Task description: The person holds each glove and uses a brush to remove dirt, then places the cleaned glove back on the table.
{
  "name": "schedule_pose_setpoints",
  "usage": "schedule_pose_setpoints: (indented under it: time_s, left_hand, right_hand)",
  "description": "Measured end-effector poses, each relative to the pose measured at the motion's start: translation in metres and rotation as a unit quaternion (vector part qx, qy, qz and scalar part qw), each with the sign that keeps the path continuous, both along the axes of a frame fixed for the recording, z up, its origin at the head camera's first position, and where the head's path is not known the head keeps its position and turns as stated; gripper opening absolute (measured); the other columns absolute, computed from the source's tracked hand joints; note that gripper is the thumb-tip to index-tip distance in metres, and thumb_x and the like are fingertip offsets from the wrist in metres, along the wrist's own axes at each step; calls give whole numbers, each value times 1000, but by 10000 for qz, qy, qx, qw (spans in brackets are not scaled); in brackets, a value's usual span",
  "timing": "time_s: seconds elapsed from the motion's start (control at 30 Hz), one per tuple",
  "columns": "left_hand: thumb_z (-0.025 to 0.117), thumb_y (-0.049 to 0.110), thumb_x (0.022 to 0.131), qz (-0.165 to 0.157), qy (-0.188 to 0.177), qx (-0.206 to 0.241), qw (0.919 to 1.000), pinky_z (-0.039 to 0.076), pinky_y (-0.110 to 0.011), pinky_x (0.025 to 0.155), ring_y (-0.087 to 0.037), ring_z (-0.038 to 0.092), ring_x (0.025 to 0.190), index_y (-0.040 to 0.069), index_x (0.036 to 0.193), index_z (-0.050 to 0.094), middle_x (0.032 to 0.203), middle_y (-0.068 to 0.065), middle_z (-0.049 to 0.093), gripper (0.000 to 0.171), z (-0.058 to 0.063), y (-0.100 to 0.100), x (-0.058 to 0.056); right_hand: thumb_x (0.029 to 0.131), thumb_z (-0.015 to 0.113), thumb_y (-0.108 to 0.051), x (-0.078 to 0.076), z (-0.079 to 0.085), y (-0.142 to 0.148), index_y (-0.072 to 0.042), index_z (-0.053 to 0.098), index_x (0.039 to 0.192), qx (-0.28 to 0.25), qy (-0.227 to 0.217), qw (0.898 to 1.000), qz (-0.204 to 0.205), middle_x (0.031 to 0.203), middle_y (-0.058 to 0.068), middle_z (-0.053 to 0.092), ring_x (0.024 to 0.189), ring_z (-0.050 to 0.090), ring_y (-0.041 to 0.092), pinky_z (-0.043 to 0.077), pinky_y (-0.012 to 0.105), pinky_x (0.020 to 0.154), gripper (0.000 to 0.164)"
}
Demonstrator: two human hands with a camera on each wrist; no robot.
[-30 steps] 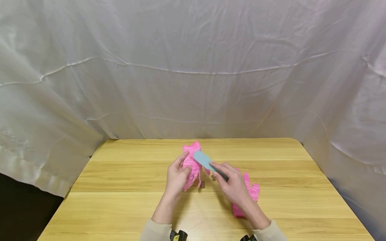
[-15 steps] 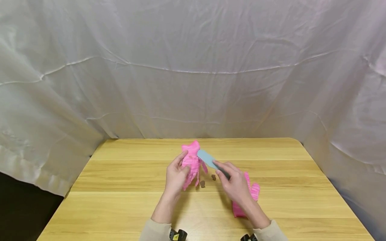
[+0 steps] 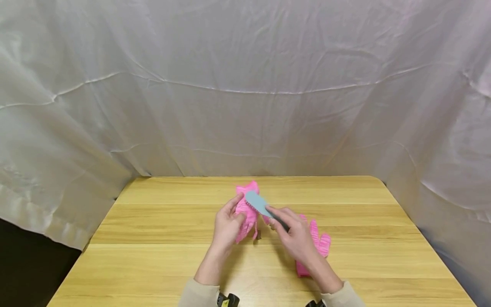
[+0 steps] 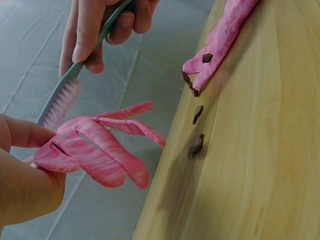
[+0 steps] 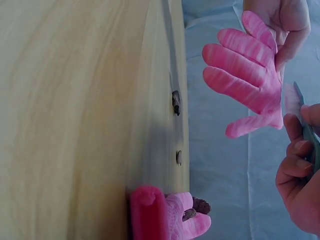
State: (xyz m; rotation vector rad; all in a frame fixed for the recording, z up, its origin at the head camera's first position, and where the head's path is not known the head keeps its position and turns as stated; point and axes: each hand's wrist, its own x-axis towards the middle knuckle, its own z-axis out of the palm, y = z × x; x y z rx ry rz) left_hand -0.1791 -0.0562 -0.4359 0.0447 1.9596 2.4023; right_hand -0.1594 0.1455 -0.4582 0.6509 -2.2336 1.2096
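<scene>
A pink knit glove [image 3: 245, 209] is pinched between the thumb and fingers of my left hand [image 3: 226, 224], its fingers hanging down above the table. My right hand [image 3: 294, 232] grips the dark handle of a light blue brush [image 3: 257, 202]. In the head view the brush head overlaps the glove's palm, bristles turned toward it. Pale bristles [image 4: 62, 104] show in the left wrist view, close over the glove near my left fingertips. Beneath my right forearm lies a second pink glove [image 3: 323, 244], partly hidden, with brown bits [image 4: 207, 58] on its fingers.
On the wooden table [image 3: 153, 264], below the held glove, lie small brown lumps [image 4: 196, 146]. A grey-white curtain [image 3: 245, 119] hangs behind the table and along its sides.
The brush first moved right to the held glove's edge, then came back left over its palm. The held glove shifted slightly right with my left hand. The second glove stayed put.
</scene>
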Motion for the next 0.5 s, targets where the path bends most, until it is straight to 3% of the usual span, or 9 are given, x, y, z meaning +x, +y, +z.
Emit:
schedule_pose_setpoints:
  time_s: [0.2,0.5]
  left_hand:
    - [52,-16,91,-32,65,-22,10000,46,-13,53,-2,44,57,3,153,48,159,-24,44,65,0,1,1]
    - [51,-16,92,39,48,22,10000,47,-13,56,-6,50,65,4,153,48,152,-25,51,64,1,0,1]
  right_hand:
    - [94,74,-5,2,0,-1,-15,72,133,211,-294,9993,-84,113,-1,74,75,57,3,50,21,57,40]
    - [93,74,-1,2,0,0,-16,72,133,190,-556,9981,-182,112,0,74,72,56,3,49,21,55,42]
